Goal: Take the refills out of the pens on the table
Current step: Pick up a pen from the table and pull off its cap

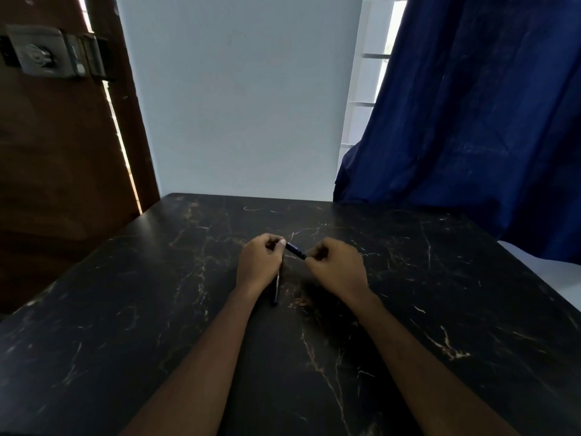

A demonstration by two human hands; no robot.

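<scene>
A dark blue pen [295,250] is held between both hands above the middle of the black marble table [440,309]. My left hand [259,262] pinches its left end between thumb and fingers. My right hand [338,265] grips its right, lower tip with closed fingers. A second dark pen [276,291] lies on the table just below and beside my left hand, pointing toward me; its upper part is hidden behind that hand. I cannot tell whether any refill is showing.
A blue curtain [471,114] hangs at the right and brushes the table's far right corner. A brown wooden door [63,168] with a metal lock stands at the left. A white wall lies behind the table's far edge.
</scene>
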